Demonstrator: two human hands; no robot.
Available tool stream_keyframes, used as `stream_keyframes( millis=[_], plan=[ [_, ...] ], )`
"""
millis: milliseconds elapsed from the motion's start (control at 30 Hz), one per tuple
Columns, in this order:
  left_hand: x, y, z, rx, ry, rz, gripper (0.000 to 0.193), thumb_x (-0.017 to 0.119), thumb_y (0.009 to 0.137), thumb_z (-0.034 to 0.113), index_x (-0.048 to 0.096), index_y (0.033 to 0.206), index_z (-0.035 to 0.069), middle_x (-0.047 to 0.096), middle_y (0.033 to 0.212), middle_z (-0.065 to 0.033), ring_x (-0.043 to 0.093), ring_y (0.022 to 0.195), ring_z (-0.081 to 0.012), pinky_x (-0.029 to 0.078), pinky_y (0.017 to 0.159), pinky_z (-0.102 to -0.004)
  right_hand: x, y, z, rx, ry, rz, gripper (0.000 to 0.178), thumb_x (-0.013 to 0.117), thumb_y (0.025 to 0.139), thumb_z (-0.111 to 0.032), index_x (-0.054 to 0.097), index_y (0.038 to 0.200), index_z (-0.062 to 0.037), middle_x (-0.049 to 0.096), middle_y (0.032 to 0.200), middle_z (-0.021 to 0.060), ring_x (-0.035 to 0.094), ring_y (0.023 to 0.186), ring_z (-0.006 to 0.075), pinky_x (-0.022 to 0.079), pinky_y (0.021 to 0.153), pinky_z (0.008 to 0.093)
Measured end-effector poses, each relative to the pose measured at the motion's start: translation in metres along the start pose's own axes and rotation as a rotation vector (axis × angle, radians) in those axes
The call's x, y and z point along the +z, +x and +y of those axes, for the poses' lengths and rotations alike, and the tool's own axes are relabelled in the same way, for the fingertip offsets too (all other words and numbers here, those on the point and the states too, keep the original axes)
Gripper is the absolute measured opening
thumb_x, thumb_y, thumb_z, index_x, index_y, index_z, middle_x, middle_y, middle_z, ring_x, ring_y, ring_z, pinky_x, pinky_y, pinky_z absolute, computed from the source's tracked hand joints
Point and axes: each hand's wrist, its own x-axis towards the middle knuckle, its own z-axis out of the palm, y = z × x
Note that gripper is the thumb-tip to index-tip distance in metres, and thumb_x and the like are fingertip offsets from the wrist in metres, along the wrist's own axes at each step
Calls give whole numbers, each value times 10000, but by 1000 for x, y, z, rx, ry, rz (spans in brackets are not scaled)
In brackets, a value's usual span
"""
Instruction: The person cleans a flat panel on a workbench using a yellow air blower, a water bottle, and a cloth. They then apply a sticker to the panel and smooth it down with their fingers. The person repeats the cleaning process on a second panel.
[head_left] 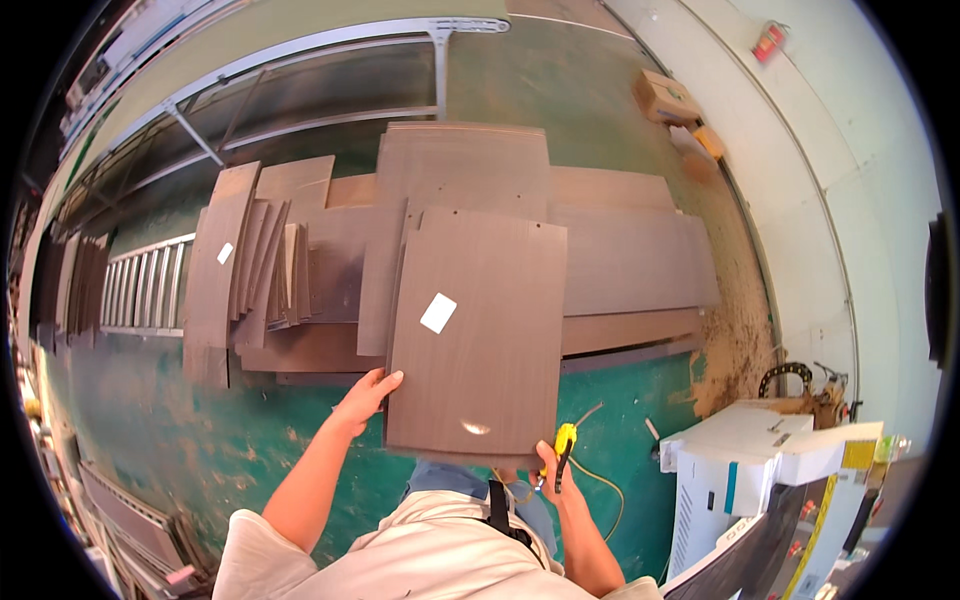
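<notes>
A brown rectangular panel [490, 340] with a white label [438, 313] is tilted up in front of me, over other stacked panels. My left hand [368, 396] grips its left edge near the bottom, thumb on the front face. At the lower right corner, my right hand [552, 474] is closed around a yellow-and-black air blow gun [565, 450] with a thin nozzle. That hand's thumb lies against the panel's bottom edge. A yellow hose [615, 490] loops down beside it. The fingers behind the panel are hidden.
More brown panels [640, 255] lie stacked behind, and several narrower ones [222, 250] lean at left by a roller conveyor [145, 285]. A metal frame [440, 75] stands farther back. White equipment [735, 455] occupies the right; cardboard boxes [665, 97] sit along the wall.
</notes>
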Motion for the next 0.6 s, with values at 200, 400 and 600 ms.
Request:
stream_keyframes(
  millis=[200,400,600],
  plan=[
    [10,45,1,-118,-47,-225,716,643,1037,551,504,1513,34,621,1419,-82,600,1261,-200,485,1076,-407,-21,-58,38,10,66,157,409,817,933,-420,600,1026,-86,601,792,7,533,586,122,402,467,288],
    [75,50,-12,-14,-287,-59,838,749,967,543,473,1501,-40,624,1393,-155,632,1226,-270,554,998,-419,-32,-125,63,-92,-214,160,464,849,904,-446,611,933,-49,559,740,-10,535,606,119,436,516,307],
    [117,34,-72,92,-198,-109,671,706,1009,501,602,1398,-35,715,1215,-134,695,1067,-258,564,972,-424,-62,-192,111,-266,-246,229,486,816,940,-443,624,1018,-3,615,815,43,591,745,191,493,666,380]
  ],
)
